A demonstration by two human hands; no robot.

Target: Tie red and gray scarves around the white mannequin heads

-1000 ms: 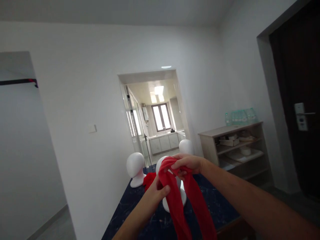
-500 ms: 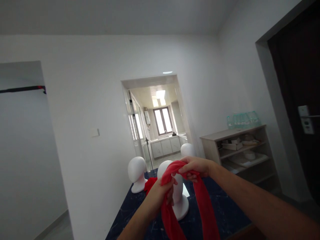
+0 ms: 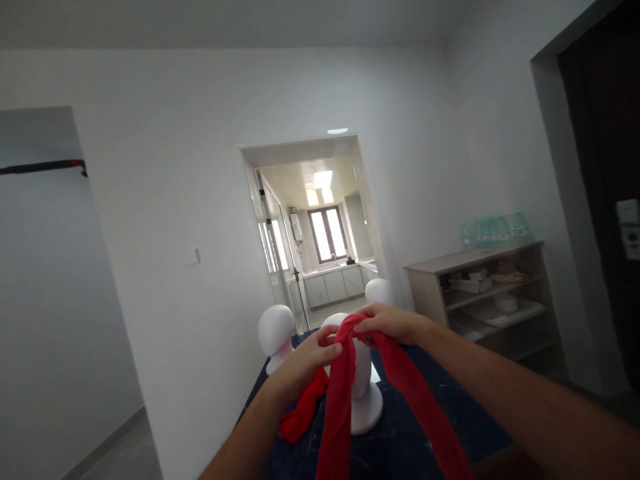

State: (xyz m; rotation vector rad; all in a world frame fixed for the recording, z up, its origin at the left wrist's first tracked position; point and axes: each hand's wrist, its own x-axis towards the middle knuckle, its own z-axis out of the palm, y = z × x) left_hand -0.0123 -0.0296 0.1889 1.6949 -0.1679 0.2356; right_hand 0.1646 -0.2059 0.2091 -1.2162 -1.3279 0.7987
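Note:
A long red scarf [image 3: 340, 393] is held up between my hands, its two ends hanging toward me. My left hand [image 3: 315, 350] pinches the scarf near its top bend, thumb against the cloth. Close beside it, my right hand [image 3: 387, 323] grips the same bend from the right, thumb on top. Directly behind the scarf stands a white foam mannequin head [image 3: 367, 407], partly covered by the cloth and my hands. On the table left of it lies another piece of red cloth [image 3: 303, 413], partly behind my left forearm.
A second foam head [image 3: 276, 330] stands at the table's left, a third [image 3: 379, 291] at the back right. The table [image 3: 440, 407] is dark blue with a marbled top. A wooden shelf unit [image 3: 425, 267] with bottles [image 3: 500, 231] on top stands to the right.
My left hand has shifted its hold, its fingers now higher and pinching near the bend. The hands are closer together, and the red cloth on the table shows more. The view has turned slightly.

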